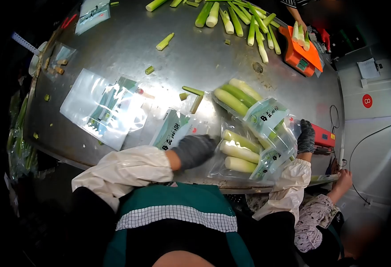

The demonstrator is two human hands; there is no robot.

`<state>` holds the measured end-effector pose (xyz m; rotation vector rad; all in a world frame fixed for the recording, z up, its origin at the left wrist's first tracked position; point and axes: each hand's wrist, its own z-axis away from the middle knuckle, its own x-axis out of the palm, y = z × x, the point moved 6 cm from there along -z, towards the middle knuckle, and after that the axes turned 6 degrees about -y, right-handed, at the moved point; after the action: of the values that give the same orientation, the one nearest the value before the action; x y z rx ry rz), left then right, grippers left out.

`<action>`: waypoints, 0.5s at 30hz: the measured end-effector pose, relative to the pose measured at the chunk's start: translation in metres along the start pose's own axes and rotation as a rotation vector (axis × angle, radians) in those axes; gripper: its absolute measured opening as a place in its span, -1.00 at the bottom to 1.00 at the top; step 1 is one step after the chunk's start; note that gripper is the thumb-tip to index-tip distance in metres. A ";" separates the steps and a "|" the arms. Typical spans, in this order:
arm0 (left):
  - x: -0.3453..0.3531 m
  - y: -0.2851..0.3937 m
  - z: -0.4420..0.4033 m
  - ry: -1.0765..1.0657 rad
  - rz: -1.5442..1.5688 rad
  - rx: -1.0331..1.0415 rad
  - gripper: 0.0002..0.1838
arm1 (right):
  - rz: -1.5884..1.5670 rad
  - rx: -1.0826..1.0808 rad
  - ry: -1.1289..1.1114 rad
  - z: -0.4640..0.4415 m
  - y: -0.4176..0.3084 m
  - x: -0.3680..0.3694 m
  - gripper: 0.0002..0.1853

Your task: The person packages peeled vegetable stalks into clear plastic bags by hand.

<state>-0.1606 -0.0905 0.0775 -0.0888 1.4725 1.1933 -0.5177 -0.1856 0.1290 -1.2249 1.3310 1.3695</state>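
My left hand [194,151], in a grey glove, is over the table's near edge beside a flat printed plastic bag [171,127]. Motion blurs its fingers, so their grip does not show. To its right lies a clear bag of peeled water bamboo shoots [240,153]. Another filled bag [266,116] overlaps it from behind, with pale green shoots showing through its window. My right hand [306,137], also gloved in grey, has its fingers closed at the right end of the filled bags, on clear plastic. Which bag's edge it pinches is partly hidden.
A stack of bags [106,109] lies left, near trimmed green scraps [193,91]. Loose shoots [235,20] lie at the back beside an orange scale [301,53], where another person's hand [300,23] reaches. A red machine [323,135] stands right; a co-worker's hand [344,179] is nearby.
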 end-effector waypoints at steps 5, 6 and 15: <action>0.028 -0.068 0.081 -0.083 -0.314 -0.189 -0.14 | -0.941 0.474 0.292 0.002 0.001 -0.040 -0.71; 0.027 -0.073 0.091 -0.084 -0.339 -0.217 -0.10 | -0.836 0.394 0.483 0.007 -0.011 -0.067 -0.68; 0.044 -0.088 0.118 0.084 -0.449 0.039 -0.49 | -0.880 -0.261 0.421 0.019 -0.191 -0.141 -0.70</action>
<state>-0.0357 -0.0272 0.0143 -0.4248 1.4498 0.8029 -0.3082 -0.1434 0.2348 -2.0325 0.6872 0.6689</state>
